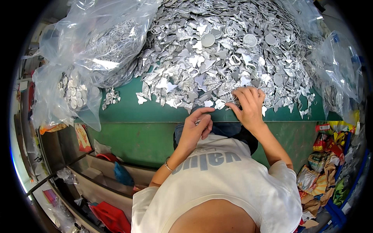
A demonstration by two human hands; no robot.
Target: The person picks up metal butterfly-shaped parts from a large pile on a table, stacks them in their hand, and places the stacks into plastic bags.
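Observation:
A large heap of flat silver metal charms (pixel 217 66) covers the green tabletop (pixel 128 99), some shaped like butterflies or leaves, others round discs. My right hand (pixel 250 106) rests at the heap's near edge, fingers bent down onto the pieces and the thumb held apart from them. Just beyond the table's front edge, my left hand (pixel 197 126) is curled with its palm up. Small silver pieces (pixel 197 121) show between its fingers and thumb; their exact shape is too small to tell.
Clear plastic bags of metal pieces (pixel 112 50) stand at the left, one showing round discs (pixel 74 91). Another clear bag (pixel 338 73) sits at the right. A small cluster of charms (pixel 111 97) lies apart. Below are a brown drawer unit (pixel 105 178) and colourful packets (pixel 320 163).

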